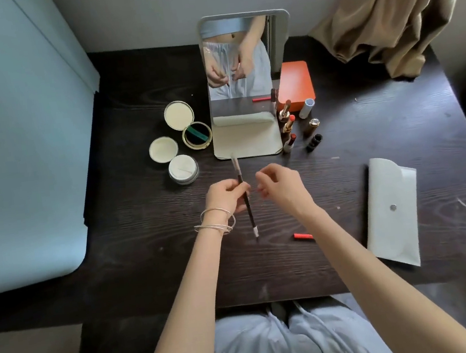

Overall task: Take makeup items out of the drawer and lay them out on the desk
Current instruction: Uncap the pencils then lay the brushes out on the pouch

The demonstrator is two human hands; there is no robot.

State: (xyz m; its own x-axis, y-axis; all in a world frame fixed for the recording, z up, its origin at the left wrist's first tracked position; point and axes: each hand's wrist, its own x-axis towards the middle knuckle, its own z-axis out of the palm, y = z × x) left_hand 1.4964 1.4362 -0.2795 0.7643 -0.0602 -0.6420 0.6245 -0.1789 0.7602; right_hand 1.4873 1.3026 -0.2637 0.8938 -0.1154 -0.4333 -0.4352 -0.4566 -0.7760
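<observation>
The left hand (224,196) pinches a dark pencil (246,201) near its middle, above the desk (153,253) and in front of the mirror (245,86). The pencil's far end is pale and blurred; its near end has a light band and a tip too small to read. The right hand (281,183) hovers just beside it, fingers loosely curled; whether they hold anything small cannot be told.

A red stick (303,236) lies on the desk, partly hidden under the right forearm. A white pouch (390,212) lies near the right edge. Left of the mirror sit four round compacts (180,141), two of them open. To its right stand lipsticks (289,127), partly overlapping, with an orange box (297,85) behind them. The drawer is out of sight.
</observation>
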